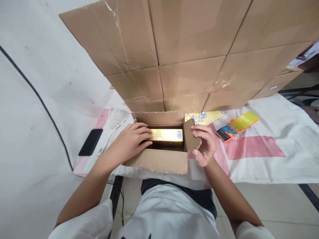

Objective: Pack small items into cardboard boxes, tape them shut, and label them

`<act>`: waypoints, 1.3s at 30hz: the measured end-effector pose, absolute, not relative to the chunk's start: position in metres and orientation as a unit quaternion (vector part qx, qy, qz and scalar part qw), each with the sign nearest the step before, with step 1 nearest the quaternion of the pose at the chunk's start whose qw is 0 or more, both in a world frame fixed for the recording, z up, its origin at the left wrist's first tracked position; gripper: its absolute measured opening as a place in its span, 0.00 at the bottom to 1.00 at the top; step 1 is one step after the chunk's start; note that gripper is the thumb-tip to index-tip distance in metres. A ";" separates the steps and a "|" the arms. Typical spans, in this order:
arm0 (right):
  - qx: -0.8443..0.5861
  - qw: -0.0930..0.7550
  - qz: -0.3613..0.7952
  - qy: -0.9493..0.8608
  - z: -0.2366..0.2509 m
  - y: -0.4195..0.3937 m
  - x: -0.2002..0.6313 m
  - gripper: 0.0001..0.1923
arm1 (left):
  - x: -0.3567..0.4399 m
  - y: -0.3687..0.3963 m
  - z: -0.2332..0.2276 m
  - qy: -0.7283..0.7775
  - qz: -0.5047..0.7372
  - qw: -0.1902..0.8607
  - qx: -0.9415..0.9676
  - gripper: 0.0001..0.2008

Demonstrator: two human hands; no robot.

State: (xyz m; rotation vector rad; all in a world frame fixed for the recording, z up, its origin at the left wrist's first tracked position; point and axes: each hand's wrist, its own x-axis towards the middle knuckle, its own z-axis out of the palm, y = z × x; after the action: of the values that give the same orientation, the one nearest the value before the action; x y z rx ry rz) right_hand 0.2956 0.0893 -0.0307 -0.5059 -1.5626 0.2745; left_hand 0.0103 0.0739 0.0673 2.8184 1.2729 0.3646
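A brown cardboard box [156, 161] stands with its top flaps raised in front of me. Inside it lies a yellow printed carton [166, 135] with a barcode at its right end. My left hand [134, 138] lies over the box's left end, fingers stretched out, their tips at the carton's left part, which they hide. The box's right flap [191, 136] is bent outward. My right hand [205, 144] has its fingers curled round that flap's outer edge, thumb at the lower corner.
Large stacked cardboard boxes [191, 43] rise behind the table. A black phone [90, 142] lies at the left. An orange and yellow item [245, 122] with a blue part lies at the right on the pink and white cloth [299, 149]. A black cable [37, 93] hangs along the left wall.
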 end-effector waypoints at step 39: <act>-0.336 0.537 0.399 -0.663 -0.050 0.094 0.287 0.42 | -0.039 0.078 0.060 0.275 -0.026 0.061 0.959 0.35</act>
State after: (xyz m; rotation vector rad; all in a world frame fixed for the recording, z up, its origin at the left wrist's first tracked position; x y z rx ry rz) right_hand 0.2865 0.0939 -0.0500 -0.7990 -1.5781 0.9485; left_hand -0.0387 0.0782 0.0601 2.9028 0.8307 -0.0780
